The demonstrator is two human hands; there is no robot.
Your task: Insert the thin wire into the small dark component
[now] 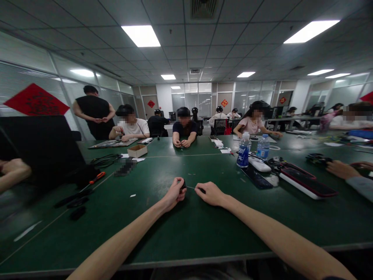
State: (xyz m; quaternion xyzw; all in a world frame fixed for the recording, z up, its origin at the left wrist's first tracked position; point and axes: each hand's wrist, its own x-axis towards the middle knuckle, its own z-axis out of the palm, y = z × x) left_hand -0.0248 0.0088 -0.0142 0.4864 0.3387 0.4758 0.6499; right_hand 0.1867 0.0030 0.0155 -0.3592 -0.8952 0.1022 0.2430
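Observation:
My left hand point(175, 195) is closed around a small black object point(183, 184) above the green table point(163, 241). Fingers cover most of that object, so its kind is unclear. Opposite it, my right hand point(211, 193) pinches what looks like a small screwdriver point(190, 188), with a thin pale shaft and a dark end between the fingers. The shaft points left at the black object; whether its tip touches I cannot tell.
Bottles point(243, 151), a dark phone point(256, 178) and a red-edged device point(310, 181) lie right. Left are an orange-handled tool point(97, 177), a cardboard box point(137, 151), cables point(106, 160) and a black monitor point(37, 151). A co-worker's hand point(340, 170) works at right; others sit across.

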